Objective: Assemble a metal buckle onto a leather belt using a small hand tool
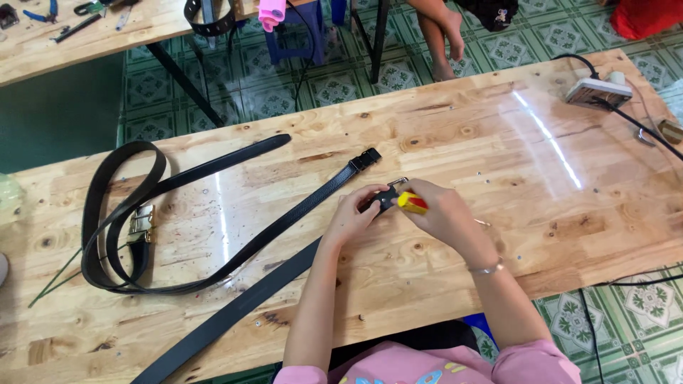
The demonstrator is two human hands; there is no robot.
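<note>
You are pinning the black belt [235,306] buckle end with your left hand [356,212], fingers clamped on it, while your right hand [437,210] is gripping a yellow-handled screwdriver [411,203] at frame centre.

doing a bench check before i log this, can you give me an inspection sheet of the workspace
surface: glossy light wooden table, knots and dark marks.
job's things: black leather belt strap runs from the near edge to a small dark buckle at the hands; yellow and red tool handle.
clutter: second black belt with dark clasp, coiled at left around a brass buckle.
grippers: left hand pinches the buckle; right hand grips the tool handle.
cables: white power strip with black cable.
surroundings: green patterned floor tiles; second wooden table with hand tools; another person's bare legs.
</note>
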